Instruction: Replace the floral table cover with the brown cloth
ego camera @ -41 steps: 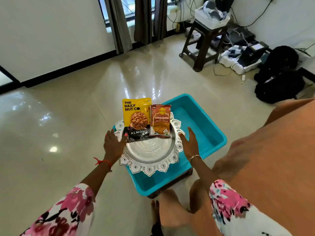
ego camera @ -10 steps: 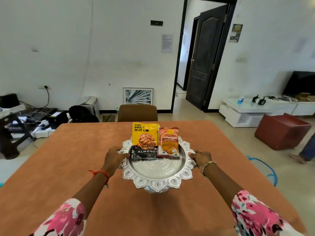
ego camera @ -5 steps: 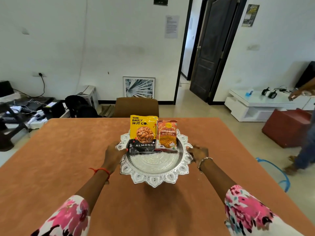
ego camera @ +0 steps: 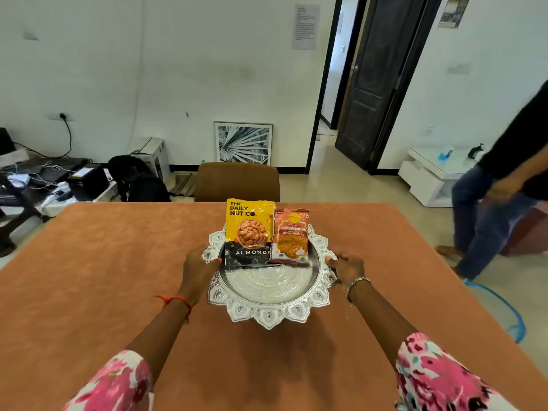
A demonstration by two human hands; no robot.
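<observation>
Two hands grip the tray [ego camera: 268, 310] by its rim: left hand [ego camera: 198, 271] and right hand [ego camera: 345, 266], fingers curled on opposite edges. We note it was down near the floor [ego camera: 370, 188] seconds ago — it now hangs above the brown cloth [ego camera: 103, 262] spread over the surface. No floral cover shows — swap looks done.

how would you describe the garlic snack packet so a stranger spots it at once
Find the table under the brown cloth, then the ornate silver tray held near its middle. Two packets sit at the tray's far side; the garlic packet is the one on the right, smaller and orange, beside the taller yellow almonds bag.
</observation>
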